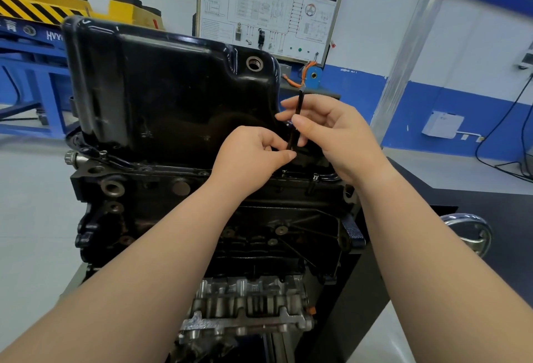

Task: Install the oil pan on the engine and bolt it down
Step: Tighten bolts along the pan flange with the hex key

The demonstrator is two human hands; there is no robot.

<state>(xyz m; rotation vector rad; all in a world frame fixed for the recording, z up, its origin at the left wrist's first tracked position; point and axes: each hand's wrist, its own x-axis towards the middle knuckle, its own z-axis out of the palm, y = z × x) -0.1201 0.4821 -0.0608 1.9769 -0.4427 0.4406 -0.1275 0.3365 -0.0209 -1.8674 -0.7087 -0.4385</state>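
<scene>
Head view: black oil pan (173, 97) is sitting on the upturned engine block (259, 232), its flange (138, 165) lying along the block's top edge. Right grip (337, 137) is pinching a slim rod tool (300, 103) upright between thumb and fingers, just beside the pan's near right wall. Left grip (251, 155) is pinching the tool's lower end above the flange. One bolt (316, 177) is standing proud near the right corner. Grey floor (34, 204) is showing left of the block.
</scene>
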